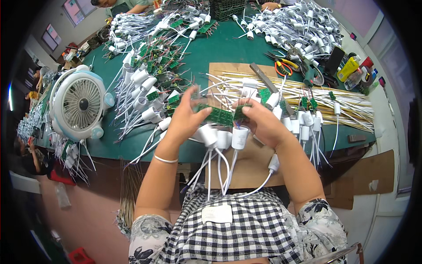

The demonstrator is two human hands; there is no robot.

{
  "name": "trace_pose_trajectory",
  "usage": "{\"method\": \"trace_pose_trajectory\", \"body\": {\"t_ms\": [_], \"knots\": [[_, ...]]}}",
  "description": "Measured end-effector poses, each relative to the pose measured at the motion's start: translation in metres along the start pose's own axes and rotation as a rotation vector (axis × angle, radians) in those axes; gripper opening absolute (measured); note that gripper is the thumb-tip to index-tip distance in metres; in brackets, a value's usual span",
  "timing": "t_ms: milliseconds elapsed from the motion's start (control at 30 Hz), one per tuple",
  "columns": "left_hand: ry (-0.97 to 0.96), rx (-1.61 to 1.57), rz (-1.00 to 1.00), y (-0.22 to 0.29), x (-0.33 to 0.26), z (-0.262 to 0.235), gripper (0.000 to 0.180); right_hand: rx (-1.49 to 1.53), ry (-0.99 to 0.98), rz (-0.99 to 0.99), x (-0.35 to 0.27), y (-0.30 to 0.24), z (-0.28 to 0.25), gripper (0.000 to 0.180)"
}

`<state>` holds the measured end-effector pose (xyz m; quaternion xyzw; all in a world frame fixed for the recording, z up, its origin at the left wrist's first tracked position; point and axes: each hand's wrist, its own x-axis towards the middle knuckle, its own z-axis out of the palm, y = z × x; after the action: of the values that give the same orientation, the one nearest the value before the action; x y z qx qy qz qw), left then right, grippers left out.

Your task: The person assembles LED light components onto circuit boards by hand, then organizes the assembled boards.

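Over the table (pixel 228 48) edge, head view: left hand (pixel 184 119) and right hand (pixel 259 121) both pinch a strip of green boards (pixel 220 115) btwn them, fingers clenched on its ends. White sockets (pixel 224 137) w/ cords hang just below the strip (touching both palms). Fan (pixel 81 104) sits well left; pliers (pixel 283 66) lie far right. No bins or trays visible; parts lie loose on the table.
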<state>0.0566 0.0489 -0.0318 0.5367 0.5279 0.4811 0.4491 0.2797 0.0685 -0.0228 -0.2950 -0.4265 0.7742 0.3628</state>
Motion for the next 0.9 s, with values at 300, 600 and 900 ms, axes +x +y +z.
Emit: {"method": "trace_pose_trajectory", "body": {"t_ms": [300,600,900], "knots": [[-0.209,0.003,0.262,0.048,-0.063,0.032,0.049,-0.874,-0.108,-0.357,-0.025,0.018,0.053,0.034],[0.164,0.057,0.368,0.018,-0.084,0.045,0.038,-0.908,0.093,-0.508,-0.030,0.040,0.082,0.023],[0.410,0.030,0.545,0.114,-0.076,-0.064,0.029,-0.617,0.179,-0.550,-0.039,0.053,0.042,0.044]]}}
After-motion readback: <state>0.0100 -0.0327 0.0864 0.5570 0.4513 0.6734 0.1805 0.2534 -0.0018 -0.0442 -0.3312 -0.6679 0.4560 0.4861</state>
